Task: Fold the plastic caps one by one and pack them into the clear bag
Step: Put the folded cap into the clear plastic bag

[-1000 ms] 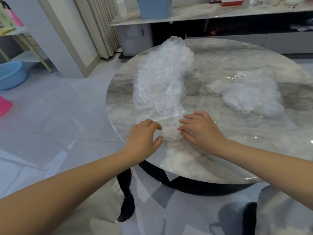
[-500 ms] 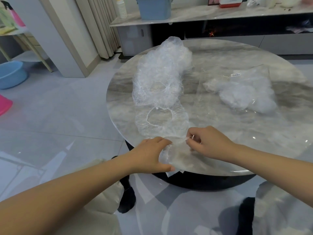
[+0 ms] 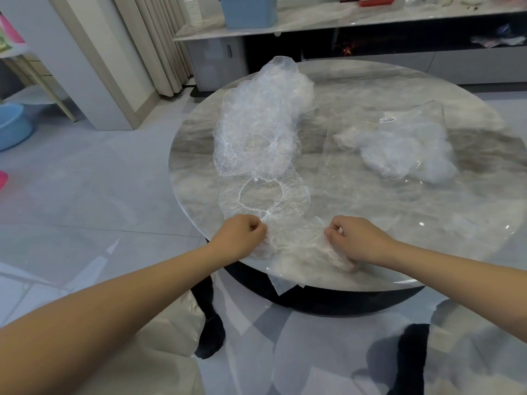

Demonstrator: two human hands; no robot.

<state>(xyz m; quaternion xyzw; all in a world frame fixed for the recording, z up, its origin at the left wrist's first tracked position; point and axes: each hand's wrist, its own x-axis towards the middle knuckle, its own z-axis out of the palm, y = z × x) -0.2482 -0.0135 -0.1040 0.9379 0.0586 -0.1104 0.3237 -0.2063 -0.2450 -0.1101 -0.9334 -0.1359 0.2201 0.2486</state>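
Note:
A thin clear plastic cap (image 3: 296, 238) lies stretched at the near edge of the round marble table (image 3: 399, 223). My left hand (image 3: 239, 238) pinches its left rim and my right hand (image 3: 353, 240) pinches its right rim. Just beyond it another cap (image 3: 291, 206) lies flat with its elastic ring showing. Behind that rises a tall heap of loose caps (image 3: 262, 121). On the right lies the clear bag (image 3: 382, 163), flat, with a white label and several folded caps (image 3: 405, 152) inside.
A scrap of clear film (image 3: 285, 285) hangs over the table's near edge. A low cabinet (image 3: 342, 21) with a blue bin (image 3: 248, 10) stands behind the table. A blue basin (image 3: 11, 126) sits on the floor at the left.
Both hands drew one cap off the heap toward the near edge, then moved apart, spreading it between them. A second cap now lies exposed beyond it.

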